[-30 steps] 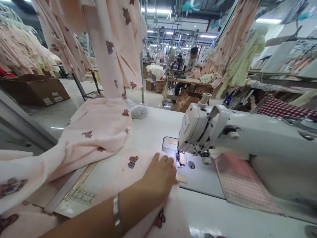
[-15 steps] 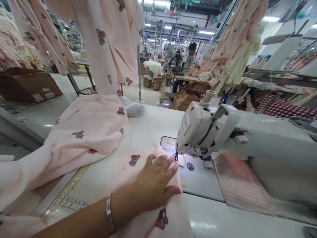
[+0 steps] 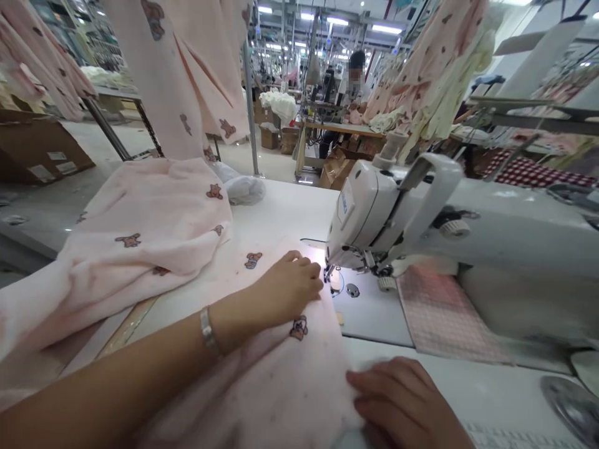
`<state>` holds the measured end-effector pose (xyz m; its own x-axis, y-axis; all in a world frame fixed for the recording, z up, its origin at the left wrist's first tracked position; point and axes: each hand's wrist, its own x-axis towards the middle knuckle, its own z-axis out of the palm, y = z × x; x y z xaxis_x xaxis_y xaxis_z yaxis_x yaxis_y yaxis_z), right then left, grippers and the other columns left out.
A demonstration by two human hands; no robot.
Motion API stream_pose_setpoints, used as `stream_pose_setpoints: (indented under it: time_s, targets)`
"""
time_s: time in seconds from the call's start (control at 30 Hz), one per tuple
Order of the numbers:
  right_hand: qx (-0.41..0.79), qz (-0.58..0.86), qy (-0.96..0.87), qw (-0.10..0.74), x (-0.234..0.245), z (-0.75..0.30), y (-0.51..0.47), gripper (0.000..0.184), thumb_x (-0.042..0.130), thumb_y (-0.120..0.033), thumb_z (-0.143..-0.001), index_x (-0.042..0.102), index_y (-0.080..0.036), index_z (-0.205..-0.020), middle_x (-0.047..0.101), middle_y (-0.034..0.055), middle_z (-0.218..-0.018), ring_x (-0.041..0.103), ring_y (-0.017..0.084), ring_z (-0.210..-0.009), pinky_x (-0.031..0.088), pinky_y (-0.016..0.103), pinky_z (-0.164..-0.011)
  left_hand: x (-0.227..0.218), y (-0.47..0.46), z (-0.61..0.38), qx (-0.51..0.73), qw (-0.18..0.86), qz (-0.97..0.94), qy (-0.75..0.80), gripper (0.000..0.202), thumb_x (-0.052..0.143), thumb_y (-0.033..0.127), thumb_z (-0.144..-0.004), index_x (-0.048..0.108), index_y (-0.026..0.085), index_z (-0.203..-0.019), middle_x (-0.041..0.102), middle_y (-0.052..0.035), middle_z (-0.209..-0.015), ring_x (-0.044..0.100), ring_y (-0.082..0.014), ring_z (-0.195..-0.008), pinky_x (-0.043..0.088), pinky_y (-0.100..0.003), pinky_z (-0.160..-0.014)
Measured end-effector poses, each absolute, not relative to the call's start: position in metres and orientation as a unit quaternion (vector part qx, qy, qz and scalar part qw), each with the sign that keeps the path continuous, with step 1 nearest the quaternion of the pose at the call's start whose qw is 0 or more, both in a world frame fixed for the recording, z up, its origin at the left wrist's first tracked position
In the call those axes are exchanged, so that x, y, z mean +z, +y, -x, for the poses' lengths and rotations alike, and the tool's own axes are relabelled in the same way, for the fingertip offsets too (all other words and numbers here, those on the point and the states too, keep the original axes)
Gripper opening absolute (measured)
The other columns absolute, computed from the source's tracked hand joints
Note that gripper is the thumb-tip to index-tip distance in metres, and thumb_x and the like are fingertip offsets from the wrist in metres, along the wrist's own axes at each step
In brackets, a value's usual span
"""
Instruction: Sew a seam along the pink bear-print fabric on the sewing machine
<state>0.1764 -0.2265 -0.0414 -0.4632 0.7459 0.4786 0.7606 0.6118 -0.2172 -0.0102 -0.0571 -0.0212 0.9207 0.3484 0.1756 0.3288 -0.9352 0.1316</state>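
Pale pink fabric with printed teddy bears (image 3: 281, 386) lies across the sewing machine's white table, its right edge running up to the needle. My left hand (image 3: 292, 284), with a silver bracelet at the wrist, rests on this fabric just left of the presser foot (image 3: 328, 273). Its fingers are curled together and closed on the cloth. Lower right, my right hand (image 3: 407, 399) is at the fabric's right edge, its fingers bent over the border in a grip. The right thumb is hidden. The white sewing machine (image 3: 369, 218) stands above the lit needle plate.
More of the pink cloth (image 3: 154, 218) is bunched on the left, below a hanging pink garment (image 3: 187, 75). A checked cloth (image 3: 449, 312) lies under the machine arm. Cardboard boxes (image 3: 42, 149) stand on the floor. Farther back, another person (image 3: 353, 81) sits at a machine.
My right hand has come into view at the lower right, at the fabric edge. The left hand's spread fingers have curled in. The view has shifted slightly.
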Motion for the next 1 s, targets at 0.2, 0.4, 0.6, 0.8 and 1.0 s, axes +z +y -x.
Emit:
stream_pose_setpoints:
  time_s: [0.2, 0.4, 0.6, 0.8, 1.0]
  targets:
    - [0.062, 0.465, -0.778, 0.418, -0.015, -0.156, -0.228, 0.016, 0.05, -0.001, -0.078, 0.058, -0.013, -0.085, 0.059, 0.0075, -0.086, 0.054, 0.017, -0.08, 0.044, 0.031, -0.065, -0.004, -0.158, 0.004, 0.282, 0.1, -0.924, 0.237, 0.031, 0.052, 0.026, -0.087, 0.05, 0.012, -0.115, 0.055, -0.0081, -0.09, 0.049, -0.0228, -0.08, 0.046, -0.039, -0.072]
    - [0.048, 0.406, -0.853, 0.324, -0.024, -0.159, -0.232, 0.022, 0.043, 0.001, -0.079, 0.058, -0.01, -0.091, 0.06, 0.0074, -0.093, 0.051, 0.017, -0.082, 0.039, 0.034, -0.071, -0.028, -0.169, 0.026, 0.211, 0.039, -0.963, 0.165, 0.015, 0.045, 0.02, -0.091, 0.057, 0.012, -0.092, 0.058, -0.0079, -0.095, 0.054, -0.0207, -0.09, 0.045, -0.038, -0.089]
    - [0.099, 0.409, -0.861, 0.286, -0.038, -0.166, -0.229, 0.021, 0.039, -0.005, -0.087, 0.058, -0.013, -0.091, 0.062, 0.0047, -0.09, 0.052, 0.016, -0.079, 0.038, 0.033, -0.07, -0.043, -0.176, 0.035, 0.179, 0.032, -0.967, 0.179, 0.04, 0.045, 0.051, -0.09, 0.057, 0.014, -0.1, 0.056, -0.0082, -0.113, 0.048, -0.0242, -0.112, 0.03, -0.042, -0.106]
    - [0.193, 0.42, -0.82, 0.336, -0.021, -0.17, -0.219, 0.018, 0.044, -0.005, -0.088, 0.056, -0.015, -0.097, 0.059, 0.0039, -0.093, 0.052, 0.013, -0.085, 0.044, 0.029, -0.073, -0.041, -0.18, 0.023, 0.257, 0.124, -0.929, 0.237, 0.014, 0.042, 0.008, -0.082, 0.053, 0.016, -0.079, 0.055, -0.0031, -0.078, 0.049, -0.0193, -0.073, 0.045, -0.039, -0.073]
    - [0.117, 0.41, -0.846, 0.321, -0.016, -0.171, -0.207, 0.024, 0.048, -0.007, -0.086, 0.055, -0.017, -0.107, 0.054, 0.006, -0.114, 0.047, 0.017, -0.106, 0.042, 0.035, -0.088, -0.016, -0.172, 0.033, 0.258, 0.292, -0.881, 0.27, 0.017, 0.039, 0.009, -0.083, 0.054, 0.018, -0.087, 0.057, -0.0026, -0.086, 0.051, -0.0176, -0.079, 0.046, -0.033, -0.07]
